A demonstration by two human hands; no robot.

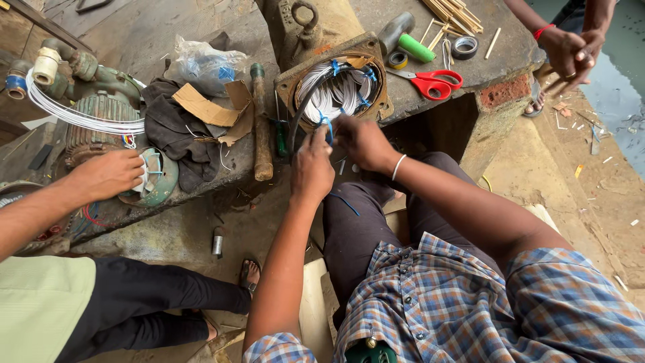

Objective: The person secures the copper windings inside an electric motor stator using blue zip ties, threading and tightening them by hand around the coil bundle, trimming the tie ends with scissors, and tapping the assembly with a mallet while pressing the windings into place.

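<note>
Head view, near field: checked shirt (430, 302) and dark trousers (363, 222) of the seated person. Left hand (312, 168) pinched shut on a blue tie cord (327, 128) at the lower rim of the motor stator (336, 84). Right hand (363, 142) just beside it, fingers curled at the same rim; whether it grips anything, cannot tell. White windings (332, 94) fill the stator bore, bound with blue ties. Stator stands on the concrete bench (430, 101). Left of it: wooden-handled hammer (261, 121), cardboard scraps (201, 106), dark cloth (171, 134). A co-worker's hand (107, 173) rests on a green motor (101, 114). Farther back: red scissors (433, 82), tape rolls (463, 47), wooden sticks (457, 13).
</note>
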